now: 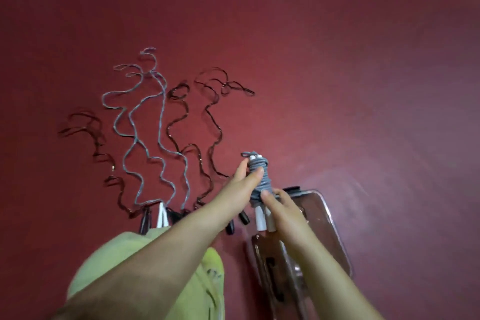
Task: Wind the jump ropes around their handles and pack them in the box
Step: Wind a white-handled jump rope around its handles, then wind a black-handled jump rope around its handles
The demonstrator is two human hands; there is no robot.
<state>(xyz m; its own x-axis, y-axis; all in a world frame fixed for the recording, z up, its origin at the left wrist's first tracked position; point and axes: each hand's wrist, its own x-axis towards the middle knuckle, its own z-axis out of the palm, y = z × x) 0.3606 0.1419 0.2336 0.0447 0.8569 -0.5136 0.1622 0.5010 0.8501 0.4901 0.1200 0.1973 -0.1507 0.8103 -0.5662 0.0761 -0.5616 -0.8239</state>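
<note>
A grey jump rope [261, 176] is wound in coils around its two white handles, which stick out below the coils. My left hand [245, 176] pinches the top of the bundle, where a short loop of rope pokes out. My right hand [281, 205] grips the lower coils and the handles. I hold the bundle just above the far left corner of a clear plastic box [330, 218] on the red floor. A second grey rope [145, 122] and several dark ropes [207, 122] lie unwound in wavy lines to the left, handles toward me.
The handles of the loose ropes [161, 215] lie in a row near my knee, which is covered in light green cloth [145, 254]. Something dark [270, 267] lies inside the box. Red floor stretches far and to the right.
</note>
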